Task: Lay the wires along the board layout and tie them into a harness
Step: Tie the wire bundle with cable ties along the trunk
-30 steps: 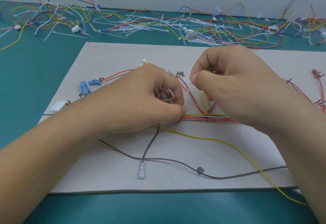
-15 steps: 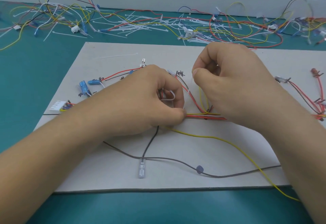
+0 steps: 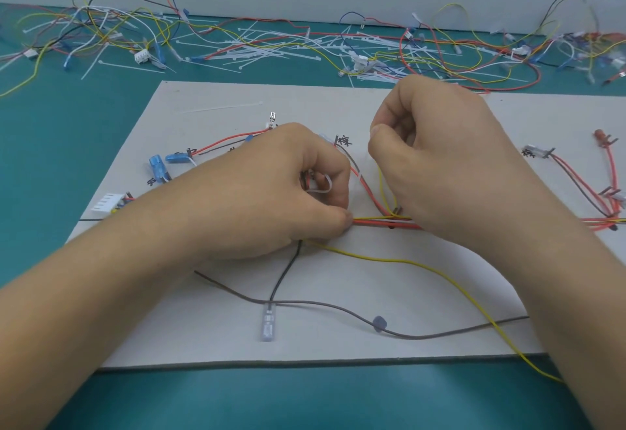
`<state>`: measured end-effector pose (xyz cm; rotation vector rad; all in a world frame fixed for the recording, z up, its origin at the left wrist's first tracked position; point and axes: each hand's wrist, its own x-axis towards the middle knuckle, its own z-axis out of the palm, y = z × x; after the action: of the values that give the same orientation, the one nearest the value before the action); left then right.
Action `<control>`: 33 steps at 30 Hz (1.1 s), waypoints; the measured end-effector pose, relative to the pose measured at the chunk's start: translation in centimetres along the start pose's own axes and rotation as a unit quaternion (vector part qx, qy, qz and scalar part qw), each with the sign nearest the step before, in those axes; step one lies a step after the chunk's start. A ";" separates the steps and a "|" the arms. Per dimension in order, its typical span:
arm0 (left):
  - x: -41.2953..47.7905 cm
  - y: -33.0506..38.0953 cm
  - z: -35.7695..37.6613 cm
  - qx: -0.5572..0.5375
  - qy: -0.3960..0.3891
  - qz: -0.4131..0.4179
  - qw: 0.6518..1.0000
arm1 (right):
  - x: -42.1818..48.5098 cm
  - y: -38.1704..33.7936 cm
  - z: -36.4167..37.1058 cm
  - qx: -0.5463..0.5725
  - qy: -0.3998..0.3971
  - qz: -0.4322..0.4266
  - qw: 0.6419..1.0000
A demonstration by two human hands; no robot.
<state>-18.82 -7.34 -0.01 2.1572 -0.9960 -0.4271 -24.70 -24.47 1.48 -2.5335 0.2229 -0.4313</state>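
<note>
A grey cardboard layout board (image 3: 338,338) lies on the teal table. Red, yellow and white wires run in a bundle (image 3: 379,221) across its middle. My left hand (image 3: 271,189) pinches that bundle with thumb and fingertips, and a white cable tie loop (image 3: 321,187) curls inside its fingers. My right hand (image 3: 440,158) sits just right of it, fingers curled, thumb and forefinger pinched together; what they pinch is too thin to make out. A loose yellow wire (image 3: 440,270), a brown wire (image 3: 338,307) and a black wire with a clear terminal (image 3: 268,326) lie nearer me.
Blue terminals (image 3: 166,162) and a white connector (image 3: 106,202) sit at the board's left. Red wires with terminals (image 3: 582,182) lie at its right. A spare cable tie (image 3: 220,107) rests near the board's far edge. Loose wires and ties (image 3: 305,50) litter the table behind.
My right hand has risen slightly and shifted up-right away from the bundle. My left hand stays pinching the bundle in the same spot.
</note>
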 end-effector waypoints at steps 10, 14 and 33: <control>-0.1 0.5 -0.2 0.007 0.004 -0.018 1.000 | -0.1 0.0 -0.2 0.010 -0.014 0.010 1.000; -0.3 0.7 -0.3 0.014 0.010 -0.027 0.999 | 0.3 0.5 -1.1 -0.006 -0.063 0.023 0.998; -1.2 1.6 -0.4 0.114 0.075 0.007 0.991 | -0.6 1.0 -4.0 -0.100 -0.232 -0.025 0.967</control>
<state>-20.23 -6.93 1.38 2.3437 -1.0151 -0.1464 -26.71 -27.13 3.95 -2.7542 0.0240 0.1839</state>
